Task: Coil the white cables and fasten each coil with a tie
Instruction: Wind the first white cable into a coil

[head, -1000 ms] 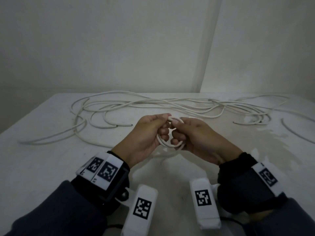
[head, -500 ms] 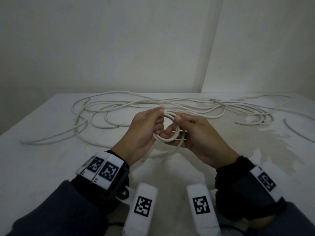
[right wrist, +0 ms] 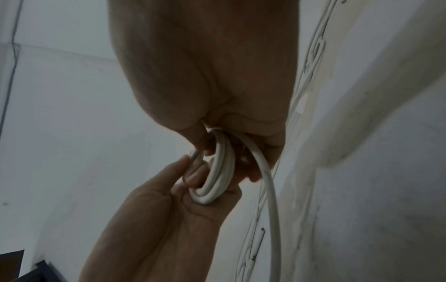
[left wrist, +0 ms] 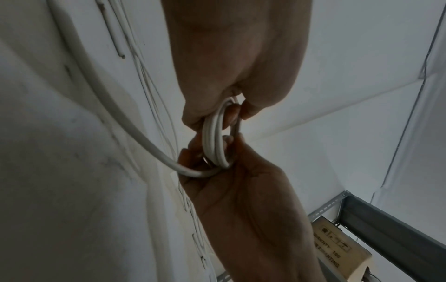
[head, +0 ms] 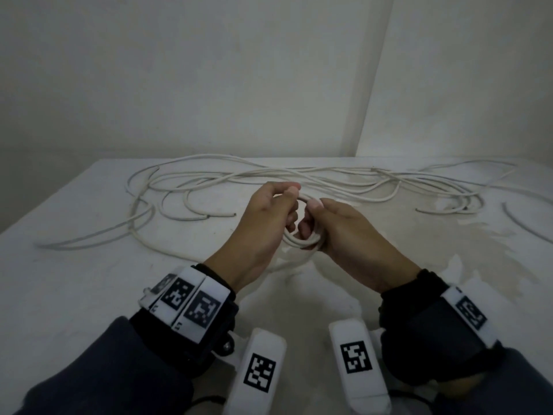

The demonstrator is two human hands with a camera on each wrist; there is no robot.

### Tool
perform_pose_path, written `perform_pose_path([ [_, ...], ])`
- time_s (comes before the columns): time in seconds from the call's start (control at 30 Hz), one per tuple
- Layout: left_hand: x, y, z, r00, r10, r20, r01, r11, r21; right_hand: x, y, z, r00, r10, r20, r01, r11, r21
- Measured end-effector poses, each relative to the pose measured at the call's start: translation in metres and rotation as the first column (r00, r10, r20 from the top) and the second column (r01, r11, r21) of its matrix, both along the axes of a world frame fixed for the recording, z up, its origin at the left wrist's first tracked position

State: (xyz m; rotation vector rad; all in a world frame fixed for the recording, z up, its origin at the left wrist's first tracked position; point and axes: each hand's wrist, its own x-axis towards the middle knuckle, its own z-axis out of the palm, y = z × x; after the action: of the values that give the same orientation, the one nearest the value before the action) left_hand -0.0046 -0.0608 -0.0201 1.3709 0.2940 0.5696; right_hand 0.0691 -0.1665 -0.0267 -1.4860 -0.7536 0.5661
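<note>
A small coil of white cable is held between both hands above the middle of the white table. My left hand pinches the coil's upper left with thumb and curled fingers. My right hand has its thumb on top and its fingers curled round the right side. In the left wrist view the coil shows about three turns, and its tail trails off to the table. The right wrist view shows the coil with the tail hanging down. No tie is visible.
Several loose white cables sprawl in long loops across the far half of the table, some with cut ends. Walls meet in a corner behind. A metal shelf and a cardboard box stand off to the side.
Both hands have kept hold of the coil and turned it between them. The right fingers have shifted their grip round its right side, and the trailing cable has been drawn in a little.
</note>
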Motion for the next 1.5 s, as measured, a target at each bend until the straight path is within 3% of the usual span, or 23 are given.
perform_pose_path([
  [0.13, -0.001, 0.007, -0.001, 0.995, -0.076, -0.071, 0.078, 0.997, 0.022, 0.003, 0.003, -0.002, 0.982, 0.003, -0.190, 0.015, 0.995, 0.096],
  [0.2, -0.002, 0.011, 0.000, 0.986, -0.068, -0.153, 0.076, 0.996, 0.048, 0.007, 0.004, -0.003, 0.968, -0.064, -0.243, 0.098, 0.986, 0.132],
  [0.33, -0.008, 0.022, 0.009, 0.937, -0.112, -0.331, 0.092, 0.993, -0.076, 0.025, -0.003, -0.003, 0.898, -0.238, -0.370, 0.329, 0.921, 0.207],
  [0.37, -0.011, 0.023, 0.010, 0.891, -0.167, -0.421, 0.165, 0.985, -0.043, 0.030, -0.006, -0.003, 0.869, -0.248, -0.429, 0.368, 0.903, 0.224],
  [0.43, -0.015, 0.020, 0.010, 0.732, -0.264, -0.628, 0.335, 0.942, -0.006, 0.035, -0.009, -0.001, 0.811, -0.221, -0.541, 0.412, 0.873, 0.261],
  [0.5, -0.017, 0.015, 0.007, 0.625, -0.282, -0.728, 0.366, 0.929, -0.046, 0.036, -0.011, 0.002, 0.758, -0.164, -0.631, 0.430, 0.853, 0.295],
  [0.57, -0.014, 0.017, 0.002, 0.690, -0.233, -0.685, 0.239, 0.967, -0.087, 0.035, -0.011, 0.006, 0.710, -0.093, -0.698, 0.432, 0.840, 0.327],
  [0.67, -0.006, 0.020, -0.006, 0.899, -0.049, -0.435, -0.052, 0.975, -0.216, 0.031, -0.011, 0.008, 0.660, -0.045, -0.750, 0.433, 0.839, 0.330],
  [0.77, -0.002, 0.020, -0.011, 0.973, 0.101, -0.208, -0.173, 0.913, -0.369, 0.027, -0.009, 0.005, 0.725, -0.136, -0.676, 0.407, 0.876, 0.260],
  [0.83, -0.001, 0.021, -0.009, 0.980, 0.169, -0.104, -0.198, 0.888, -0.416, 0.024, -0.008, 0.003, 0.835, -0.256, -0.488, 0.370, 0.917, 0.152],
  [0.93, 0.000, 0.018, -0.003, 0.972, 0.232, -0.021, -0.229, 0.935, -0.270, 0.020, -0.007, 0.001, 0.928, -0.252, -0.274, 0.257, 0.966, -0.018],
  [1.07, 0.000, 0.016, -0.005, 0.970, 0.242, 0.023, -0.242, 0.970, 0.028, 0.014, -0.009, 0.002, 0.978, -0.060, -0.199, 0.040, 0.994, -0.102],
  [1.23, 0.001, 0.016, -0.007, 0.971, 0.240, -0.014, -0.223, 0.919, 0.324, 0.012, -0.014, 0.005, 0.989, 0.070, -0.131, -0.088, 0.987, -0.132],
  [1.3, -0.002, 0.015, -0.004, 0.982, 0.185, -0.045, -0.162, 0.934, 0.317, 0.012, -0.015, 0.006, 0.989, 0.097, -0.114, -0.111, 0.987, -0.120],
  [1.5, -0.008, 0.010, 0.003, 0.982, -0.086, -0.169, 0.102, 0.991, 0.090, 0.014, -0.016, 0.005, 0.982, 0.173, -0.074, -0.184, 0.967, -0.179],
])
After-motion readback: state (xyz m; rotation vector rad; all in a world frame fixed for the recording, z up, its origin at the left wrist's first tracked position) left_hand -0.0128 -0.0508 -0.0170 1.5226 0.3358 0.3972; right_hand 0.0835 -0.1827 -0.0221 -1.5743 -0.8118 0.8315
